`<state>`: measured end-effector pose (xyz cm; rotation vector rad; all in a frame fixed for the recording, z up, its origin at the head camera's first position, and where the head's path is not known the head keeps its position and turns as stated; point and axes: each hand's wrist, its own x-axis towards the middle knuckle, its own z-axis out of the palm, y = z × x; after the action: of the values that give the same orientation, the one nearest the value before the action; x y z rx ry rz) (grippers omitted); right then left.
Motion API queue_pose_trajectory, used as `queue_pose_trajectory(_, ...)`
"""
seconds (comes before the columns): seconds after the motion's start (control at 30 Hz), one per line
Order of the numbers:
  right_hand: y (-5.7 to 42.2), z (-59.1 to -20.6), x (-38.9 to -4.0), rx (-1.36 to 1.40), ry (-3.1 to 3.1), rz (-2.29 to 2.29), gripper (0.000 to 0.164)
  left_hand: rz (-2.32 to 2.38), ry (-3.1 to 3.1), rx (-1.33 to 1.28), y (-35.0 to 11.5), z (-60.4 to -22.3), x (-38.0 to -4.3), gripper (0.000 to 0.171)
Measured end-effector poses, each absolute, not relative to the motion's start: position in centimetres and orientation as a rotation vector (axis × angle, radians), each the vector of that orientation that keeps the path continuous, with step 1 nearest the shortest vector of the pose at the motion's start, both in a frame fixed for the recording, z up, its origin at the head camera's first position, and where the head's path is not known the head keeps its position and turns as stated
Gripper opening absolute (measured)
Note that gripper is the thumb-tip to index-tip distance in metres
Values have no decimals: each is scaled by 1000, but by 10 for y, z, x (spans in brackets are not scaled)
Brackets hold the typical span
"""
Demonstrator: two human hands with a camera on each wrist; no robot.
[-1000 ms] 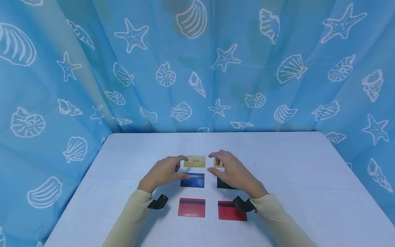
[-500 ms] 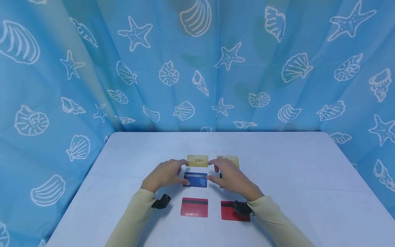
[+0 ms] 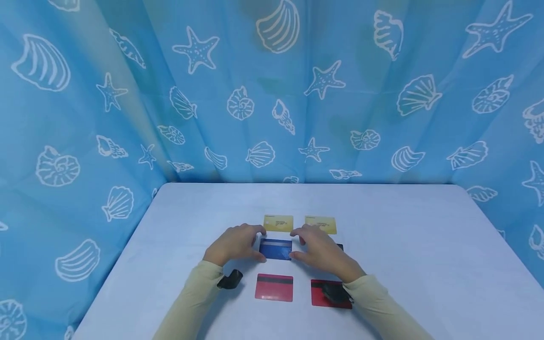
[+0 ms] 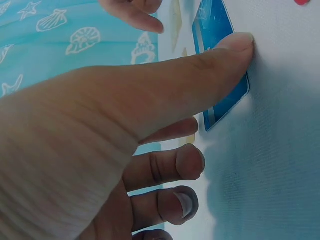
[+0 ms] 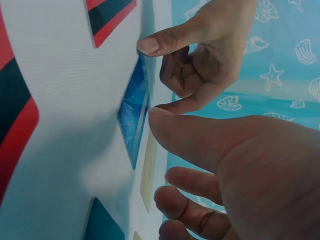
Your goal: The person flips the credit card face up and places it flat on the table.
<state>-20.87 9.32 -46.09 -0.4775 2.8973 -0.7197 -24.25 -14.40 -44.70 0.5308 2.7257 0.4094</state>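
A blue card (image 3: 276, 250) with a pale stripe lies on the white table between both hands. My left hand (image 3: 236, 243) is at its left end, thumb and index finger spread near the corners. At the right end is my right hand (image 3: 319, 249), its thumb and index finger likewise apart. In the left wrist view the thumb overlaps the blue card (image 4: 217, 25); whether it touches is unclear. The right wrist view has the blue card (image 5: 134, 107) beyond the right thumb. A dark card (image 3: 341, 246) is mostly hidden beneath the right hand.
Two yellow cards (image 3: 278, 223) lie side by side behind the blue one. Nearer the body are two red cards (image 3: 274, 289) with black stripes, the right one partly covered by the black wrist camera (image 3: 336, 293). A blue shell-print curtain (image 3: 272, 94) hangs behind the table.
Both hands have moved slightly nearer the body, from beside the yellow cards to the blue card's two ends. The right yellow card is now more exposed. The view has shifted a little.
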Motion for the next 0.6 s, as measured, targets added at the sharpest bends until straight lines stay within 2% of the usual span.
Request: queue_pose_trajectory(0.6, 93, -472, -209, -484, 2853, -696, 62, 489, 2682, 539, -142, -447, -241, 52)
